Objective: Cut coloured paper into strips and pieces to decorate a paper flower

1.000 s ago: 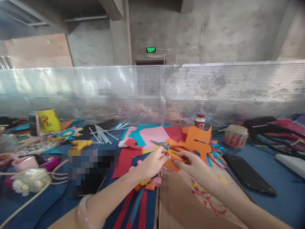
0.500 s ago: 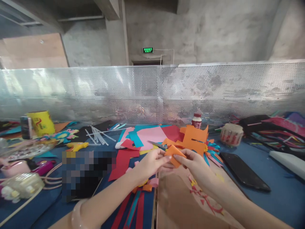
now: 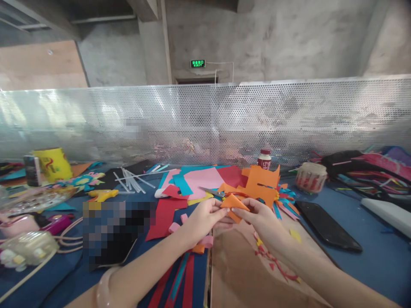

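Between my two hands is a small folded piece of orange paper (image 3: 236, 206), held above the table's middle. My left hand (image 3: 210, 214) pinches its left edge between thumb and fingers. At its right edge, my right hand (image 3: 258, 216) grips it the same way, with the thumb on the near face. Just behind the fingers lies a pair of scissors (image 3: 212, 191) with orange handles, partly hidden by the hands and paper. A larger cut sheet of orange paper (image 3: 261, 184) stands out behind my right hand.
Pink paper (image 3: 204, 182) and red paper (image 3: 165, 216) lie behind and left. A black phone (image 3: 327, 226) is on the right. A yellow glue gun (image 3: 102, 195) and clear glue sticks (image 3: 130, 179) lie left. A bottle (image 3: 264, 159) stands before the perforated metal screen (image 3: 272, 115). Red scraps (image 3: 272, 262) dot the brown board.
The orange paper looks slightly flatter or tilted in my fingers, its upper fold showing more. Both hands keep their grip, and the whole view has shifted a little.
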Available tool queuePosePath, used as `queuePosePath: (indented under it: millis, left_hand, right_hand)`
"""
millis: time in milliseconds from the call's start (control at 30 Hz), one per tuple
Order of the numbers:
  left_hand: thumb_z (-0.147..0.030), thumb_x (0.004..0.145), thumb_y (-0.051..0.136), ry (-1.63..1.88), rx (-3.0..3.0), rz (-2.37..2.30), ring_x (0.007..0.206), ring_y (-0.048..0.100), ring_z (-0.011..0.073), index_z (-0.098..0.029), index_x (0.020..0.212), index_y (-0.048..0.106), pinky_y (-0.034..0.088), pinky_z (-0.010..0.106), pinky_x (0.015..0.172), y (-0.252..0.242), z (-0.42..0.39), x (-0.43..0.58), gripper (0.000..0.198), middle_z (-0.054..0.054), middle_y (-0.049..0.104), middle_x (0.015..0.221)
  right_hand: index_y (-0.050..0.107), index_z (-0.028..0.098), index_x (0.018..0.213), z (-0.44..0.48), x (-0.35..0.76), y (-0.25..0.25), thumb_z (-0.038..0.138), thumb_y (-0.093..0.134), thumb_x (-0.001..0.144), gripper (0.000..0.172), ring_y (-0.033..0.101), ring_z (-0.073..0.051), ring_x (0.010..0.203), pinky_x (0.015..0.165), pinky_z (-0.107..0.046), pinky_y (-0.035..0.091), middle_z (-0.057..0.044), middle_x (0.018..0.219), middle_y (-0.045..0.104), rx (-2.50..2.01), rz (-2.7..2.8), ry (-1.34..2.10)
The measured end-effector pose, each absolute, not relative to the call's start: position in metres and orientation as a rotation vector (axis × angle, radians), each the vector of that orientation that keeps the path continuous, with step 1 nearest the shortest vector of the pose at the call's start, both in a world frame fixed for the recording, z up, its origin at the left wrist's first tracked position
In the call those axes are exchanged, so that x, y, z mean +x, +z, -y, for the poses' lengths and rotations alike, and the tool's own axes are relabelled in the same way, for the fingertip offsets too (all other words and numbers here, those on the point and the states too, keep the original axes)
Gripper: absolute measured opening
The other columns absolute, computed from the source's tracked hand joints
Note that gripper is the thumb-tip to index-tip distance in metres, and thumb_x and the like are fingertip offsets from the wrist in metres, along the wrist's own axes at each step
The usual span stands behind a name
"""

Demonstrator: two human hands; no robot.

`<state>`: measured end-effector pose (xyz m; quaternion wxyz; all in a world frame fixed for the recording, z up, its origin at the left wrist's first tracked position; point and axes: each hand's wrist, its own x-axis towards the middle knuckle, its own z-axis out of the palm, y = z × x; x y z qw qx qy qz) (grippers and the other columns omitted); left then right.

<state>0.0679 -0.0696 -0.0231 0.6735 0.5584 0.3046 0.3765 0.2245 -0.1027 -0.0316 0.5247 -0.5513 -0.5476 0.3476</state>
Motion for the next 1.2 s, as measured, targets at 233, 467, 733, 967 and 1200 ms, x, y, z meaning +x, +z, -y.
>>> queuePosePath:
  millis: [233, 467, 733, 967, 1200]
  left_hand:
    - [-0.018, 0.075, 0.062, 0.857, 1.283, -0.668, 0.081, 0.068, 0.0223, -0.013, 0.085, 0.056, 0.052, 0.043, 0.081, -0.025, 0.069, 0.067, 0.013, 0.007, 0.067, 0.082]
    - [-0.021, 0.075, 0.063, 0.829, 1.315, -0.666, 0.084, 0.067, 0.0233, -0.014, 0.088, 0.056, 0.051, 0.042, 0.081, -0.025, 0.068, 0.066, 0.017, 0.011, 0.067, 0.091]
    - [-0.024, 0.069, 0.068, 0.867, 1.291, -0.701, 0.08, 0.067, 0.022, -0.015, 0.084, 0.059, 0.051, 0.038, 0.077, -0.025, 0.068, 0.067, 0.02, 0.011, 0.068, 0.093]
    - [-0.028, 0.069, 0.068, 0.946, 1.382, -0.775, 0.071, 0.067, 0.0205, -0.013, 0.083, 0.064, 0.052, 0.032, 0.067, -0.024, 0.06, 0.063, 0.021, 0.01, 0.07, 0.081]
    - [-0.027, 0.066, 0.07, 1.077, 1.352, -0.865, 0.078, 0.067, 0.0239, -0.012, 0.087, 0.067, 0.052, 0.031, 0.064, -0.019, 0.038, 0.043, 0.025, 0.012, 0.07, 0.087]
  right_hand:
    - [0.061, 0.018, 0.075, 0.103, 0.225, -0.034, 0.035, 0.064, 0.07, 0.018, 0.051, -0.011, 0.062, 0.055, -0.022, 0.037, 0.002, 0.072, 0.059, -1.315, 1.335, 0.839]
    - [0.065, 0.018, 0.083, 0.102, 0.226, -0.033, 0.034, 0.062, 0.073, 0.019, 0.058, -0.016, 0.08, 0.071, -0.024, 0.042, -0.002, 0.085, 0.065, -1.24, 1.366, 0.895]
    - [0.065, 0.018, 0.081, 0.105, 0.221, -0.029, 0.034, 0.062, 0.072, 0.019, 0.06, -0.017, 0.08, 0.071, -0.027, 0.044, -0.003, 0.084, 0.067, -1.242, 1.277, 0.963]
    - [0.062, 0.018, 0.09, 0.1, 0.229, -0.024, 0.044, 0.045, 0.084, 0.032, 0.061, -0.016, 0.079, 0.063, -0.024, 0.044, -0.005, 0.09, 0.068, -1.334, 1.516, 0.671]
    - [0.067, 0.014, 0.091, 0.044, 0.275, -0.032, 0.033, 0.055, 0.08, 0.025, 0.05, -0.026, 0.098, 0.087, -0.037, 0.036, -0.013, 0.096, 0.063, -1.614, 2.062, -0.014]
